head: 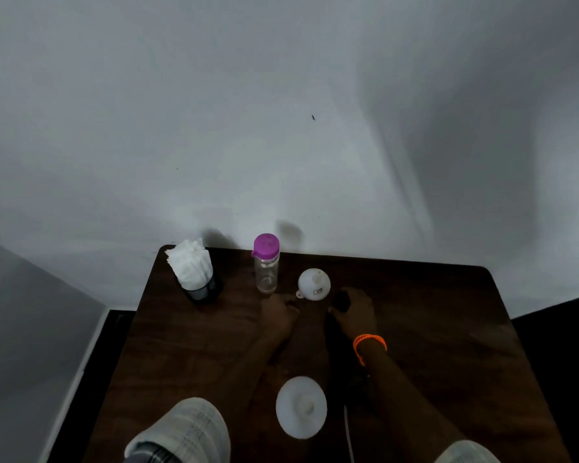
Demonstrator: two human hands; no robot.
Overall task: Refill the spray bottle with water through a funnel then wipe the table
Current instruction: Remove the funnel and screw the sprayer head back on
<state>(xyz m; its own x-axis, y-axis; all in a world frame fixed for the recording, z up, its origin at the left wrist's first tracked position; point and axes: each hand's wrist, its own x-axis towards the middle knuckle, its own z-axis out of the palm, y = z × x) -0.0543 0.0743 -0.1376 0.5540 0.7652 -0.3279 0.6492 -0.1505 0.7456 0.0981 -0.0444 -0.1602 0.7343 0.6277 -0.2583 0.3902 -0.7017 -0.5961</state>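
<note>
Over on the far left, white paper napkins (pixel 190 265) are standing bunched in a black mesh holder (pixel 204 291), waiting for the wiping later on. Next along, the clear plastic bottle with the purple cap (pixel 266 262) is standing upright near the wall, cap on. Moving in, the left hand (pixel 279 310) is resting low on the dark wooden tabletop (pixel 448 329), fingers curled toward the right hand; it is too dim to tell whether it is pinching anything. Just behind, the small white plastic funnel (pixel 314 284) is lying mouth-down, spout up. Then the right hand (pixel 355 312), orange band (pixel 368 344) on its wrist, is wrapping round the top of a dark, tall object (pixel 338 332), probably the spray bottle, though the shadow is hiding its shape. Nearer the person, a second, larger white funnel (pixel 301 407) is sitting mouth-down too.

The step looks like unscrewing the spray head: best to be steadying the body with the left hand, twisting with the right and keeping it upright.
</note>
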